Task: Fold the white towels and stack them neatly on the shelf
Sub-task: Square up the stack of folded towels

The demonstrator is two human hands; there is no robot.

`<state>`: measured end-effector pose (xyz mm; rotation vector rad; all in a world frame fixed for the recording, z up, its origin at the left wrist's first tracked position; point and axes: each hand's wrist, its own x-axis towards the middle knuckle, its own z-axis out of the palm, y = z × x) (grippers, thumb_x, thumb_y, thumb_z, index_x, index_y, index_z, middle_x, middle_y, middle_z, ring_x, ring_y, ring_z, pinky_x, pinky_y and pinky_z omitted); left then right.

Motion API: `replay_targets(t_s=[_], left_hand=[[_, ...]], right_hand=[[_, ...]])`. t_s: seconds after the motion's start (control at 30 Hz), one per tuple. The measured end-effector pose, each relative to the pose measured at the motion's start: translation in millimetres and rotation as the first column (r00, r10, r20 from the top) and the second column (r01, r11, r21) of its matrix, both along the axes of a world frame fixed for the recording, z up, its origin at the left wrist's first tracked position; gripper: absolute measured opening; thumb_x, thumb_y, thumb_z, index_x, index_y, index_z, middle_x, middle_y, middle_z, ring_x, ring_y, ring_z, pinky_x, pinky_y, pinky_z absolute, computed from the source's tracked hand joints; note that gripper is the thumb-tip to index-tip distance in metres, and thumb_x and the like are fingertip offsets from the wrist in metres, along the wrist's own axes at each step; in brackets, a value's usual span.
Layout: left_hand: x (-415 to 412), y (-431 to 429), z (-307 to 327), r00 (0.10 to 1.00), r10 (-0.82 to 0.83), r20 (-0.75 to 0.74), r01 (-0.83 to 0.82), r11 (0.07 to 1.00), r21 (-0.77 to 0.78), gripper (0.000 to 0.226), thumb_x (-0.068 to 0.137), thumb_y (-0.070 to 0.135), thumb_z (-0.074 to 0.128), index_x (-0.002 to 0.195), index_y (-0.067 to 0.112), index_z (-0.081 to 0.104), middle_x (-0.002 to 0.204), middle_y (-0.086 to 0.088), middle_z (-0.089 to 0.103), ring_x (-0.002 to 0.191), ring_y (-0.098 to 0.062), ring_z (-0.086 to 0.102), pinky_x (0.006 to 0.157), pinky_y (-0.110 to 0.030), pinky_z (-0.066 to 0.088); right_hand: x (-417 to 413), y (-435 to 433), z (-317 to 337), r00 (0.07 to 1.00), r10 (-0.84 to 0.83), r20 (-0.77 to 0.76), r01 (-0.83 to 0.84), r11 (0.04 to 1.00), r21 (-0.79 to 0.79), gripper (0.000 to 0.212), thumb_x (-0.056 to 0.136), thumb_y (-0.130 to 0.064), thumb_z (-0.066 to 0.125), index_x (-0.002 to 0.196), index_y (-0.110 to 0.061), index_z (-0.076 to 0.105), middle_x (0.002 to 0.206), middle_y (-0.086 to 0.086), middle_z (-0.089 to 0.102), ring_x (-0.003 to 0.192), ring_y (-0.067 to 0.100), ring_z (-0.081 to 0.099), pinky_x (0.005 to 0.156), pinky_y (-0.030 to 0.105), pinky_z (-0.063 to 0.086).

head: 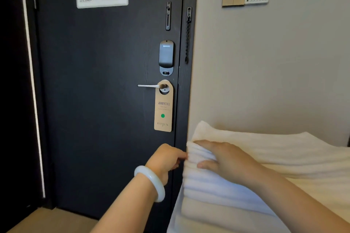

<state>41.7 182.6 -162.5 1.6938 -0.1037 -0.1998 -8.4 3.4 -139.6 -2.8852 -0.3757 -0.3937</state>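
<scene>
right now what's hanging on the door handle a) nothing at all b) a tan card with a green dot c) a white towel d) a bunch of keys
b, a tan door hanger with a green dot hangs on the door handle, while the white towel is held by the left hand and right hand.

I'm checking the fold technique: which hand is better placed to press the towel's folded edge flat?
Probably right: the right hand lies over the bunched edge of the white towel; the left hand only pinches that edge from the side.
</scene>
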Motion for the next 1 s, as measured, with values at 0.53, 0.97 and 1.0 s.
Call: replay_targets(t_s=[0.53, 0.97, 1.0], left_hand=[[-24, 12, -8, 1.000, 0.008, 0.017, -0.006, 0.993, -0.119, 0.021, 0.092, -0.007, 0.054, 0.110, -0.003, 0.065, 0.107, -0.021, 0.070, 0.094, -0.026, 0.070, 0.082, -0.028, 0.059], [-32, -31, 24, 0.419, -0.711, 0.565, -0.293, 0.483, 0.825, 0.072, 0.091, 0.054, 0.056, 0.152, 0.042, 0.018, 0.159, 0.021, 0.004, 0.137, 0.006, -0.024, 0.107, -0.019, -0.029], [-37, -42, 29, 0.442, -0.722, 0.533, -0.294, 0.445, 0.846, 0.071, 0.093, 0.053, 0.054, 0.152, 0.041, 0.017, 0.158, 0.019, 0.006, 0.136, 0.005, -0.021, 0.105, -0.018, -0.027]], right_hand=[[-5, 10, -8, 0.987, 0.057, 0.149, -0.043, 0.994, -0.099, 0.055, 0.097, -0.049, 0.051, 0.148, -0.041, 0.031, 0.143, -0.010, 0.052, 0.124, 0.017, 0.052, 0.098, 0.029, 0.042], [-72, -131, 2, 0.962, -0.270, 0.046, 0.274, 0.951, -0.147, 0.066, 0.092, -0.051, 0.059, 0.149, -0.039, 0.029, 0.153, -0.014, 0.035, 0.139, 0.008, 0.031, 0.111, 0.019, 0.017], [-73, -136, 0, 0.962, -0.268, 0.056, 0.274, 0.951, -0.145, 0.065, 0.092, -0.053, 0.058, 0.149, -0.040, 0.030, 0.154, -0.014, 0.035, 0.140, 0.008, 0.031, 0.112, 0.019, 0.016]])
